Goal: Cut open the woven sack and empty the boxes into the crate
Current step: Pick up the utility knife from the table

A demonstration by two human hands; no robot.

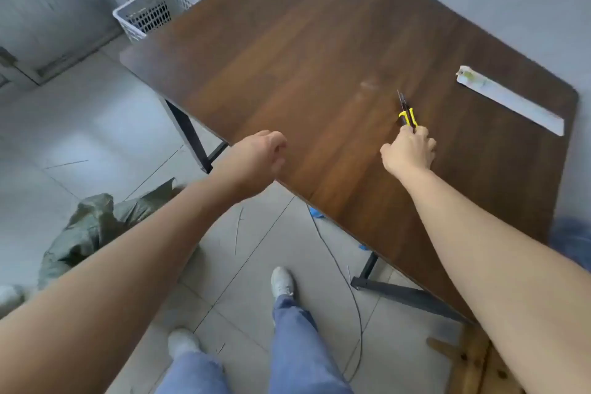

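right hand [409, 150]: over the table, fingers closed around the yellow-handled scissors [406, 112] — blades pointing away, low over the wood; whether they touch it cannot be told.
left hand [259, 155]: loosely curled at the table's near edge, holding nothing, blurred.
woven sack [96, 230]: greenish, crumpled on the tiled floor at lower left, partly hidden behind the left forearm.
crate [150, 14]: white, slotted plastic, on the floor just past the table's far corner.
table [303, 41]: dark wood top, black legs.
white strip [508, 99]: long, flat on the table's right side — well apart from the scissors.
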